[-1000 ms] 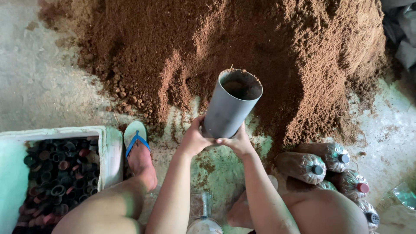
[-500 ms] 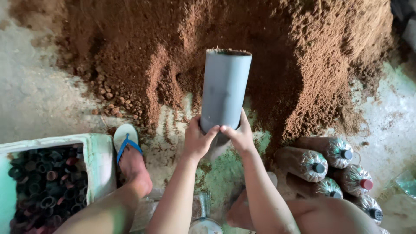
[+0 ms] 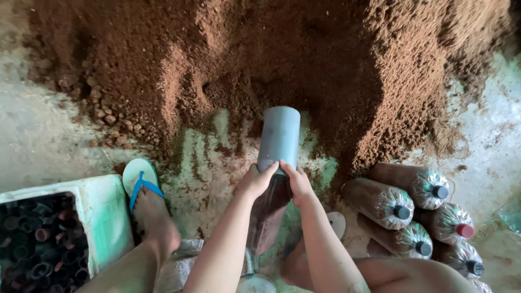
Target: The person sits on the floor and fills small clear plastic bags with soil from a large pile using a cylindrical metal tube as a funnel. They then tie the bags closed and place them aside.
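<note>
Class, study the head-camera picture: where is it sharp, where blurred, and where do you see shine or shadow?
Head view: soft daylight; the brown pile is grainy and sharp; the grey tube looks smeared; glare on the plastic-wrapped bags; both hands, left hand and right hand, are evenly lit; the crate interior is dark.

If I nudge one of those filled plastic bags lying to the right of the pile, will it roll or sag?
The filled bags lie on their sides as round cylinders, so a sideways nudge would probably roll one. They look packed tight with brown substrate like the pile, so likely firm and fairly heavy for their size rather than floppy. The clear film looks thin and may be slippery or tear if dragged on the concrete floor.
</note>
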